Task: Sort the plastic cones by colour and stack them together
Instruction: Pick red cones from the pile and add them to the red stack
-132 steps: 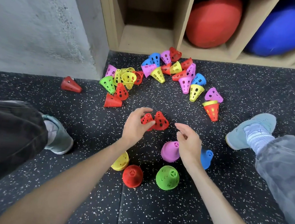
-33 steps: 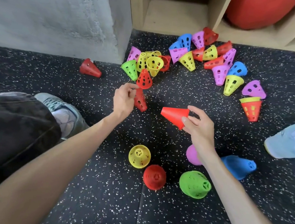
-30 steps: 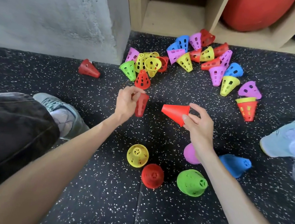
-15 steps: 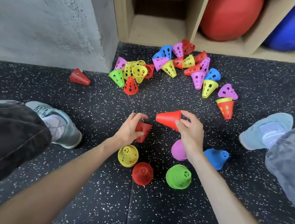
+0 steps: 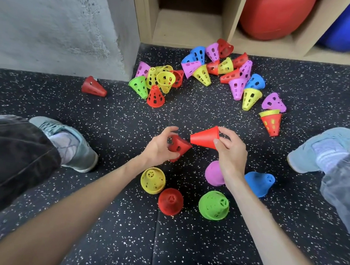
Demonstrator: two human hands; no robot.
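Left hand [image 5: 158,150] grips a perforated red plastic cone [image 5: 178,146]; right hand [image 5: 230,153] holds a smooth red plastic cone [image 5: 205,137] at its 10 o'clock, mouth facing it, probably for nesting.

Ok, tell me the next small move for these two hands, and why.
Probably nest the two: the left hand holds a perforated red cone, and its end nearly meets the red cone stack in the right hand. Both are red, so they belong together.

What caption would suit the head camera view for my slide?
Seated on a speckled floor, the left hand and right hand each hold a red cone, with five colour stacks started nearby.
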